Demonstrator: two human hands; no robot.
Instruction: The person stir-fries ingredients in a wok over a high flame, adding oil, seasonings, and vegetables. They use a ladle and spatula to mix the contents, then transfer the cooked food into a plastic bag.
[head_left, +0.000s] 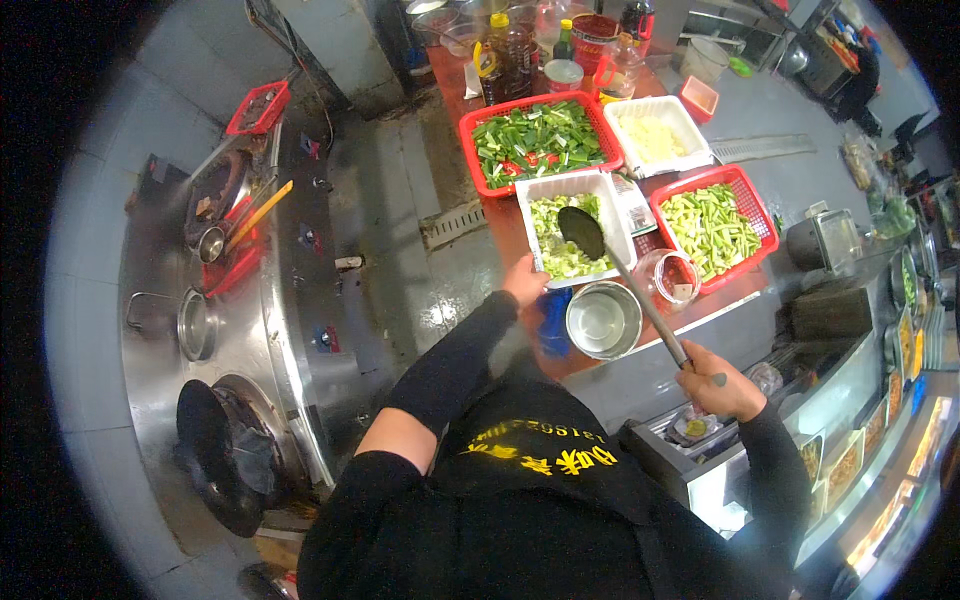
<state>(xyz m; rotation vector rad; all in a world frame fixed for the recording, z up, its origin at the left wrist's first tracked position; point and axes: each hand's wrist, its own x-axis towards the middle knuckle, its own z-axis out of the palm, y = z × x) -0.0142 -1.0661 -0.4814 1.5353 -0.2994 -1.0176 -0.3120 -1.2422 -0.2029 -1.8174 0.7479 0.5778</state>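
My right hand (714, 381) is wrapped around the long metal handle of a wok ladle (582, 231). The ladle's dark bowl rests over chopped pale-green vegetables (555, 259) inside a white plastic basket (624, 244). At the basket's near left corner, my left hand (526, 280) grips the rim. Just in front of it stands a round metal pot (604, 321) that looks to hold clear liquid. A clear plastic jar (673, 279) sits under the ladle handle, beside a red basket (765, 225) of cut green stalks (709, 229).
The red-brown table (517, 232) also bears a red basket (469, 161) of cut green leaves, a white basket (701, 154) of pale pieces, and several bottles (517, 56). Left is a steel stove (240, 330) with a black wok (217, 457). A steel counter (675, 465) stands right.
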